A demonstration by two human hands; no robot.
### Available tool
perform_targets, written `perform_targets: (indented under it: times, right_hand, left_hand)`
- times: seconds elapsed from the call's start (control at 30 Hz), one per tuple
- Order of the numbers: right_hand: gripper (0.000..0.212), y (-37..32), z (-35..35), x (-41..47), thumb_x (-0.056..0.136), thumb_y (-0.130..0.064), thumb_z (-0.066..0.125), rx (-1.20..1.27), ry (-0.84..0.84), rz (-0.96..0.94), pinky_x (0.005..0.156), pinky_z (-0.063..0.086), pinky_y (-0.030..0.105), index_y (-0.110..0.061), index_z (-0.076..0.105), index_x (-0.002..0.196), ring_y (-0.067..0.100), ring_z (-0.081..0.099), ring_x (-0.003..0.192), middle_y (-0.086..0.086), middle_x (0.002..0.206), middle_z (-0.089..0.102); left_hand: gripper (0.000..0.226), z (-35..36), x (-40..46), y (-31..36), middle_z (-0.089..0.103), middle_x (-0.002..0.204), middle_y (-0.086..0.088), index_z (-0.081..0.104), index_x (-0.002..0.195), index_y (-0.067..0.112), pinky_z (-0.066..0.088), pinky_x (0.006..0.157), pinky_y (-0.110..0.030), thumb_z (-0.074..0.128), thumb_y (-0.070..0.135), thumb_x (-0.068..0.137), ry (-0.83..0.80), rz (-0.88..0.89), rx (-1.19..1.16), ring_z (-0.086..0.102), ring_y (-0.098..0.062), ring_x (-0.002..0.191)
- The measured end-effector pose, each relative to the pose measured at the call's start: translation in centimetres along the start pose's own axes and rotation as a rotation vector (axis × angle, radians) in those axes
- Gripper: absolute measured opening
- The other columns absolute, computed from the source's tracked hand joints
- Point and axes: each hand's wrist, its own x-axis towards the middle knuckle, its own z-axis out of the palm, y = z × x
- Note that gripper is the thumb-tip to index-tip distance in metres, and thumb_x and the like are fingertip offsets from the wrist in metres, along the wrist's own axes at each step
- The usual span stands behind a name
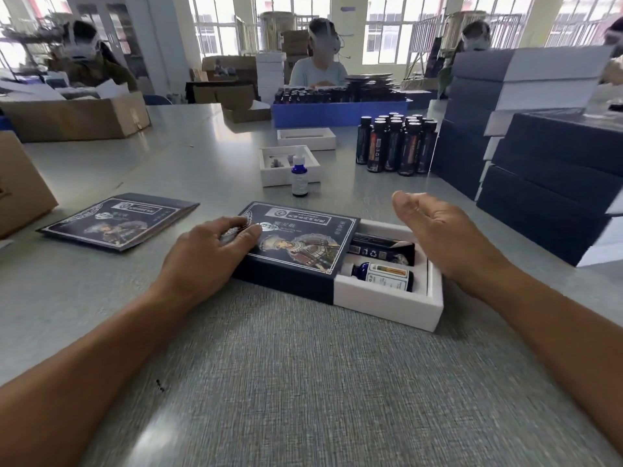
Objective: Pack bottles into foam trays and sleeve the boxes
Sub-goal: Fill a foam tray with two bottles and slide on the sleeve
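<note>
Left hand [215, 251] presses flat on the sleeve [300, 244]; right hand [441, 230] hovers relaxed, empty, by the half-sleeved tray [387, 303] on the table. Light, crushable: push its end wall, not its glass bottles [384, 276]

Grey table [303, 382] bears half-sleeved box [337, 261]; flat sleeves [118, 220]; dropper bottle [299, 176] (upright); dark bottles [396, 143].

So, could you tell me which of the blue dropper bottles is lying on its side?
The blue bottle in the white tray; the other dropper bottle stands upright on the table behind.
</note>
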Motion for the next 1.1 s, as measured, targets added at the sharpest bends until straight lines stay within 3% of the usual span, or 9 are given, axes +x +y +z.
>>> perform_targets:
  times: [0.13,0.2,0.23,0.3,0.53,0.7,0.87,1.0,1.1]
  right_hand:
    - [0.059,0.0,-2.9,0.4,0.095,-0.061,0.044,-0.327,0.019,0.116,0.089,0.049,0.036,-0.019,0.052,0.136,0.021,0.064,0.106,0.006,0.129,0.063]
    - [0.048,0.0,-3.9,0.5,0.096,-0.053,0.05,-0.335,-0.06,0.236,0.072,0.058,0.038,-0.016,0.058,0.126,0.019,0.073,0.076,0.009,0.106,0.071]
    - [0.039,-0.1,-4.0,0.4,0.098,-0.048,0.052,-0.268,-0.129,0.302,0.058,0.058,0.034,-0.016,0.061,0.117,0.017,0.071,0.06,0.01,0.092,0.072]
    - [0.026,-0.2,-3.7,0.2,0.1,-0.039,0.053,-0.198,-0.225,0.357,0.046,0.052,0.026,-0.017,0.065,0.105,0.014,0.066,0.047,0.009,0.078,0.072]
    - [0.02,-0.2,-2.8,-0.1,0.102,-0.032,0.051,-0.096,-0.215,0.28,0.043,0.05,0.021,-0.02,0.067,0.101,0.013,0.068,0.05,0.009,0.075,0.074]
    - [0.014,-0.1,-2.6,-0.1,0.1,-0.031,0.055,-0.017,-0.208,0.281,0.044,0.051,0.023,-0.023,0.066,0.097,0.014,0.068,0.049,0.003,0.065,0.072]
    - [0.003,-0.3,-1.9,-0.2,0.098,-0.027,0.059,0.122,-0.234,0.271,0.051,0.057,0.028,-0.028,0.062,0.097,0.017,0.072,0.059,0.002,0.068,0.074]
    - [0.035,-0.5,-1.7,-0.4,0.096,-0.023,0.062,0.205,-0.255,0.296,0.053,0.057,0.028,-0.024,0.054,0.13,0.02,0.072,0.063,0.013,0.081,0.075]
    - [0.049,-0.7,-1.6,-0.5,0.094,-0.019,0.065,0.282,-0.292,0.309,0.061,0.06,0.032,-0.02,0.047,0.14,0.024,0.073,0.071,0.014,0.085,0.076]
  left_hand:
    - [0.044,0.0,-0.1,-0.1,0.066,0.125,0.001,0.065,0.124,0.036,0.043,0.089,-0.032,0.055,0.061,0.089,0.006,-0.012,0.011,0.058,-0.021,0.113]
    - [0.043,-0.1,-0.1,-0.1,0.066,0.125,0.001,0.065,0.123,0.036,0.042,0.088,-0.032,0.055,0.061,0.089,0.009,-0.009,0.006,0.058,-0.021,0.113]
    - [0.043,-0.1,-0.1,-0.1,0.067,0.124,0.002,0.065,0.123,0.036,0.042,0.088,-0.032,0.055,0.061,0.089,0.011,-0.008,0.004,0.058,-0.021,0.113]
    - [0.043,-0.1,-0.1,-0.1,0.067,0.123,0.002,0.066,0.122,0.036,0.042,0.087,-0.032,0.055,0.06,0.089,0.016,-0.003,0.002,0.058,-0.02,0.11]
    - [0.051,0.0,-0.3,0.2,0.065,0.126,0.005,0.064,0.126,0.035,0.039,0.086,-0.03,0.053,0.064,0.086,0.005,0.024,-0.003,0.052,-0.009,0.103]
    - [0.064,0.0,-0.5,0.3,0.063,0.13,0.004,0.062,0.128,0.036,0.043,0.093,-0.035,0.044,0.074,0.08,-0.046,0.021,0.006,0.057,-0.018,0.116]
    - [0.059,0.0,-0.6,0.5,0.062,0.131,0.004,0.062,0.128,0.035,0.043,0.096,-0.037,0.047,0.07,0.084,-0.035,0.023,0.008,0.056,-0.02,0.118]
    - [0.055,0.1,-0.5,0.5,0.063,0.131,0.004,0.062,0.128,0.035,0.043,0.095,-0.036,0.048,0.068,0.086,-0.026,0.017,0.017,0.056,-0.02,0.117]
    - [0.054,0.2,-0.5,0.5,0.064,0.129,0.004,0.062,0.127,0.036,0.041,0.089,-0.032,0.049,0.068,0.086,-0.016,0.012,0.014,0.057,-0.02,0.115]
